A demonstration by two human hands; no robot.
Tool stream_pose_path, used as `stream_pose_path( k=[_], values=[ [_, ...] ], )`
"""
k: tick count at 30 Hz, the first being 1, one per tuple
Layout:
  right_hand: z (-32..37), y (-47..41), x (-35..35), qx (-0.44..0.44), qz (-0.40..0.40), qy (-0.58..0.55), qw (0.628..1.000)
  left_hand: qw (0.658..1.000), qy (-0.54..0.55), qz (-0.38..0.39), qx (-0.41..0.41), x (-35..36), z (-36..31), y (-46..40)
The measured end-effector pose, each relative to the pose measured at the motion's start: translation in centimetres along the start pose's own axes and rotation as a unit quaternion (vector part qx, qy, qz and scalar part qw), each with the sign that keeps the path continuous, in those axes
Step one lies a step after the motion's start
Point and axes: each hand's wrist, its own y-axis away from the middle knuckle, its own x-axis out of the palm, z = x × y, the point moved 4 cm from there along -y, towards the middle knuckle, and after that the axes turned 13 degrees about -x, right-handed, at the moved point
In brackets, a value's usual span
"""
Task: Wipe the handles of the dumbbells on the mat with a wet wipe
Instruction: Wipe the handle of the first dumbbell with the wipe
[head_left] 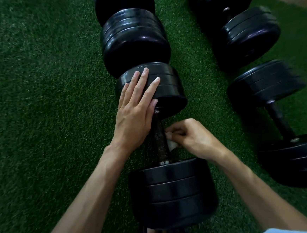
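Nearest to me I see the near plate stack of the dumbbell I work on; it lies on the green artificial-turf mat. Just beyond it is the knurled handle. My right hand is at the right side of this handle, fingers curled tight around a white wet wipe, which touches the bar. My left hand lies flat, fingers straight and a little spread, on the far plate stack of the same dumbbell, holding nothing. Behind it a second dumbbell lies in line. On the right are two more dumbbells, one near and one far.
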Motion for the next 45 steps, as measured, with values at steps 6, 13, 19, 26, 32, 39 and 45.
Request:
stream_pose_path(
  k=[6,13,19,26,32,39,45],
  values=[
    [-0.5,0.3,-1.1,0.031,-0.066,0.032,0.997,1.0,-0.002,-0.003,-0.001,0.1,0.0,0.0],
    [0.2,-0.1,0.2,0.003,0.038,-0.02,0.999,1.0,0.002,0.001,-0.003,-0.1,0.0,0.0],
    [-0.4,0.5,-0.3,0.023,0.033,-0.059,0.997,1.0,0.002,-0.003,-0.003,0.0,-0.1,0.0],
    [0.0,0.6,-0.1,0.016,0.058,-0.109,0.992,1.0,0.007,-0.003,-0.002,0.0,0.0,0.0],
    [-0.5,0.9,-0.3,0.034,0.03,-0.113,0.993,1.0,0.0,-0.005,-0.003,0.1,-0.1,-0.1],
    [-0.4,1.3,-0.4,0.053,0.08,-0.184,0.978,1.0,0.007,-0.003,-0.005,-0.1,-0.1,0.0],
    [-1.0,1.1,-0.3,0.09,0.055,-0.171,0.98,1.0,0.0,-0.004,-0.002,0.1,-0.1,0.0]
  ],
)
